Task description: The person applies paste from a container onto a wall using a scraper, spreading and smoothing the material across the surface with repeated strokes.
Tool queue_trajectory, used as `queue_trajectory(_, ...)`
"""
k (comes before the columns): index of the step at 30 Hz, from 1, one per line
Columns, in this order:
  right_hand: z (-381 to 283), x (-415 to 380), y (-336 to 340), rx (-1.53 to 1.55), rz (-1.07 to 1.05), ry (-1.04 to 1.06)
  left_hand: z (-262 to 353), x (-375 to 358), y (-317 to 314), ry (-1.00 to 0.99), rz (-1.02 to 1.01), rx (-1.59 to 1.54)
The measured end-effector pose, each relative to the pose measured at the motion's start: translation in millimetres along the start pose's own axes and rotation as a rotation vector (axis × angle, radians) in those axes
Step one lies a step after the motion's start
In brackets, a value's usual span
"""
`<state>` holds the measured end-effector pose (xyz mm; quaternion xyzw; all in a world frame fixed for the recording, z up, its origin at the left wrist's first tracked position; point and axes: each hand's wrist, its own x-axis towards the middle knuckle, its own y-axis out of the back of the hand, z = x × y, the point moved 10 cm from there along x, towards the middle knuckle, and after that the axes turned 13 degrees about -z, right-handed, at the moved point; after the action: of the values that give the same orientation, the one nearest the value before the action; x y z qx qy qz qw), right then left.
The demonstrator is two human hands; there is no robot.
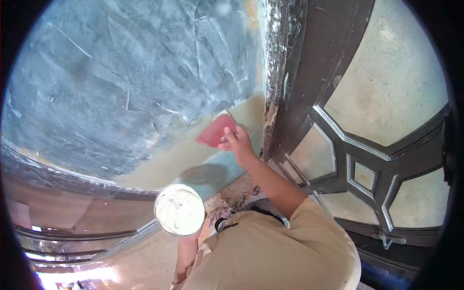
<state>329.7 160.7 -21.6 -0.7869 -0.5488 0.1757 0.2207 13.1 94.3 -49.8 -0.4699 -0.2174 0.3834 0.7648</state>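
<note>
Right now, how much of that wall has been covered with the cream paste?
Done: a cream patch beside the door frame. In hand: the right hand presses a red scraper at its upper edge, while the left hand holds a pot of paste. Left: the large grey-blue wall above is bare.

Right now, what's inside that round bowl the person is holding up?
The bowl is full to the brim with thick, creamy white paste. The left hand holds it from underneath, mostly hidden. The paste covers the bowl's bottom and inner walls, so anything beneath cannot be seen.
</note>
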Motion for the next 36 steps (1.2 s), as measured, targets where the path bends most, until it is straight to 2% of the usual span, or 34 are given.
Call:
queue_trajectory(4, 37.6, 5.4, 43.2, -0.124, 0.089, 0.015, -8.9, 7.9, -10.5, 0.010, -0.010, -0.209)
queue_trajectory(6, 81.7, -12.9, 73.1, -0.069, 0.145, -0.143, -5.0, 5.1, 2.0, 0.032, -0.014, -0.117)
queue_trajectory(8, 78.7, -26.1, 75.5, -0.060, 0.138, -0.150, -3.4, 4.4, 3.7, 0.048, -0.014, -0.027)
queue_trajectory(10, 60.4, -25.9, 60.9, -0.048, 0.135, -0.157, -11.6, 9.9, -24.2, 0.108, -0.199, -0.141)
queue_trajectory(11, 30.7, -16.3, 37.6, -0.043, 0.080, -0.030, -13.5, 9.3, -19.0, 0.107, -0.194, -0.139)
queue_trajectory(12, 3.0, -10.4, 16.6, -0.037, 0.029, 0.096, -8.5, 10.2, -4.1, 0.081, -0.162, 0.307)
queue_trajectory(14, -24.5, -2.4, -16.6, -0.028, -0.039, 0.098, 3.2, 13.4, -3.2, 0.023, -0.090, 1.197)
queue_trajectory(15, -30.4, -0.4, -28.9, -0.024, -0.113, 0.103, 5.4, 13.5, -22.4, 0.023, -0.103, 1.498)
queue_trajectory(16, -23.6, 0.1, -25.1, -0.021, -0.111, 0.101, 3.1, 12.8, -20.2, 0.027, -0.102, 1.499)
queue_trajectory(18, 4.4, 2.5, -0.7, -0.080, 0.012, 0.095, 0.9, 12.9, 3.1, 0.012, -0.062, 1.065)
queue_trajectory(20, 57.9, -12.8, 39.7, -0.051, 0.122, 0.026, 0.4, 8.0, 17.7, 0.007, -0.103, 0.945)
queue_trajectory(22, 111.5, -39.1, 69.5, 0.021, 0.140, -0.088, -4.0, 3.7, 19.5, -0.018, -0.096, 0.401)
queue_trajectory(23, 123.6, -43.9, 72.1, 0.045, 0.133, -0.134, -0.5, 5.5, 16.2, -0.036, -0.097, 0.404)
queue_trajectory(27, 57.7, -43.7, 2.9, -0.020, 0.026, -0.115, -1.0, 8.2, 1.2, -0.007, -0.136, 0.125)
queue_trajectory(29, 11.6, -26.1, -50.3, 0.045, -0.122, 0.055, -6.4, 9.0, -7.0, 0.022, -0.154, -0.019)
queue_trajectory(30, 7.8, -17.9, -58.8, 0.044, -0.122, 0.052, -11.1, 9.8, -11.9, 0.039, -0.165, -0.094)
queue_trajectory(32, -2.0, -7.0, -85.0, 0.013, -0.282, 0.099, -16.8, 10.9, -11.2, 0.016, -0.115, -0.219)
queue_trajectory(34, 11.5, -9.3, -75.6, -0.035, -0.224, 0.075, -12.2, 9.2, -18.5, 0.009, -0.194, -0.206)
queue_trajectory(36, 54.3, -21.5, -33.7, -0.026, -0.050, 0.018, -8.6, 4.0, -15.3, -0.009, -0.140, -0.194)
